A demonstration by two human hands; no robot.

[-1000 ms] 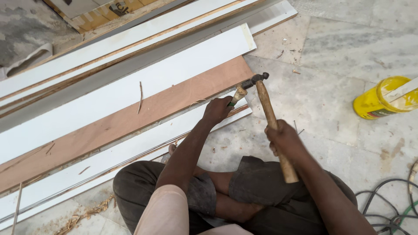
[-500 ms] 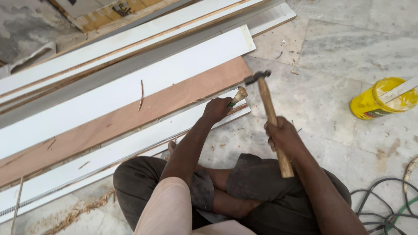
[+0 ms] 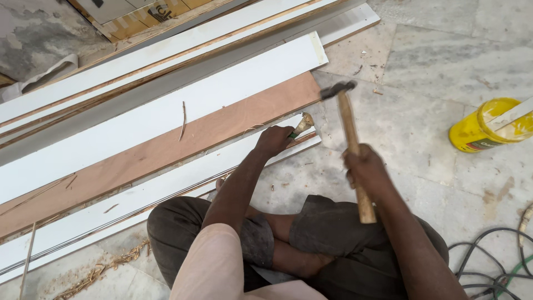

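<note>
Hammer: the hammer (image 3: 351, 145) was up in the air over the floor, a dark metal head on top of a long, pale brown wooden handle, worn and smooth-looking.
Hammer axis: its long axis ran nearly upright in the head view, head toward the boards, butt of the handle down over the person's lap, leaning a touch to the right at the bottom.
Right hand: the right hand (image 3: 363, 169) had its grip closed tight round the middle of the handle, fingers wrapped all the way.
Chisel: the chisel (image 3: 300, 125) was a short tool with a battered, pale wooden top and a green band below it, slanting up and to the right out of the fist.
Left hand: the left hand (image 3: 273, 140) was clenched round the chisel, resting on the edge of the white strip (image 3: 166, 186).
Where: the chisel sat at the near end of the boards, just left of the hammer head and lower, the two apart.
Boards: a flat brown plywood board (image 3: 166, 145) lay between a wide white board (image 3: 166, 108) and the white strip, all long, straight and running up to the right.
Floor: the grey marbled stone floor (image 3: 422, 128) carried wood shavings (image 3: 100, 272) at the lower left.
Nearby: a yellow tin (image 3: 482, 129) stood well off to the right, and dark cables (image 3: 494, 266) curled at the lower right.
</note>
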